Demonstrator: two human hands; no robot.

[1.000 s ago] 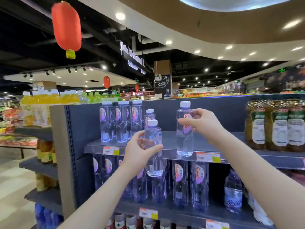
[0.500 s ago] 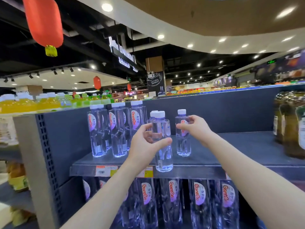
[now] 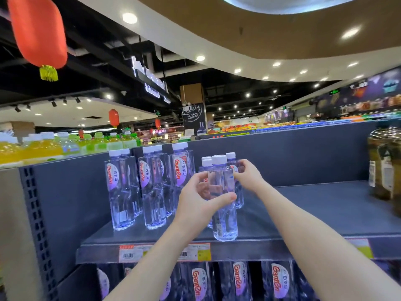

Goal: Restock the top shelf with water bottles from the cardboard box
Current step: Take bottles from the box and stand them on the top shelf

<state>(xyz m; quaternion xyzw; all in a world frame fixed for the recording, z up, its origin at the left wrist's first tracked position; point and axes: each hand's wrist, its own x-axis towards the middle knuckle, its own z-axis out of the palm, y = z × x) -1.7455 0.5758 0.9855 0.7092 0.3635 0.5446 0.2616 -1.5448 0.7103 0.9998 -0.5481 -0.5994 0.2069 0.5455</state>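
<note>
My left hand (image 3: 199,198) grips a small clear water bottle (image 3: 224,218) that stands upright near the front edge of the grey top shelf (image 3: 303,213). Just behind it, my right hand (image 3: 247,177) holds a second small bottle (image 3: 233,164) by its upper body, standing further back on the shelf. Another small white-capped bottle (image 3: 205,162) shows partly behind my left hand. Taller labelled water bottles (image 3: 149,187) stand in rows at the shelf's left. The cardboard box is out of view.
Brown jars (image 3: 386,166) stand at the shelf's right end, with bare shelf between them and my hands. More water bottles (image 3: 240,281) fill the shelf below. Yellow and green drinks (image 3: 43,146) line the neighbouring shelf at left. Price tags (image 3: 165,253) run along the front edge.
Both hands moved left and closer together. The two small bottles went from held above the shelf edge to standing on the top shelf, one behind the other. The camera came nearer.
</note>
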